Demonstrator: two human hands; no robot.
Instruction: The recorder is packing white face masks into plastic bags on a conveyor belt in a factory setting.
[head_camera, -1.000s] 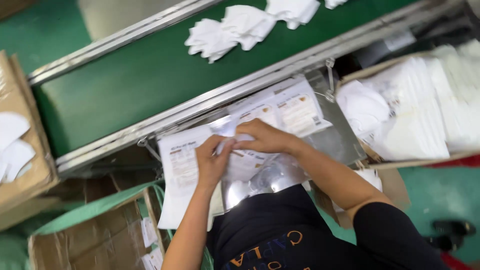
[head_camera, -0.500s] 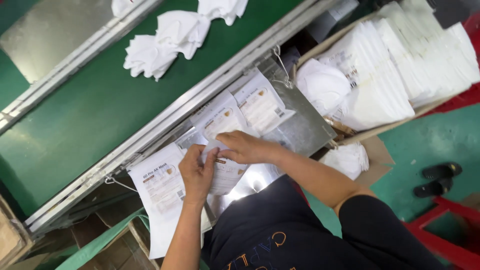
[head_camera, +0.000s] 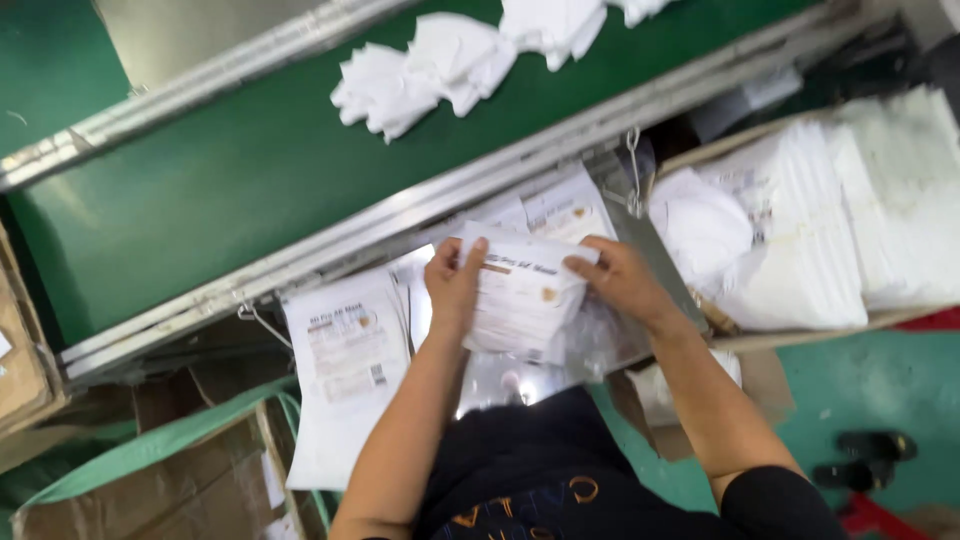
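The left hand (head_camera: 455, 285) grips the left edge of a white printed pouch (head_camera: 520, 300), thumb on top. The right hand (head_camera: 615, 280) pinches the pouch's upper right corner. The pouch is held just above a metal tray (head_camera: 655, 260). More flat pouches (head_camera: 345, 350) lie along the tray's left end. Beyond the tray's far edge runs a green conveyor belt (head_camera: 220, 190) carrying white masks (head_camera: 420, 75).

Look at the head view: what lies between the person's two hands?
A flat white printed pouch spans the gap, pinched by the left hand and the right hand, above the shiny metal tray.
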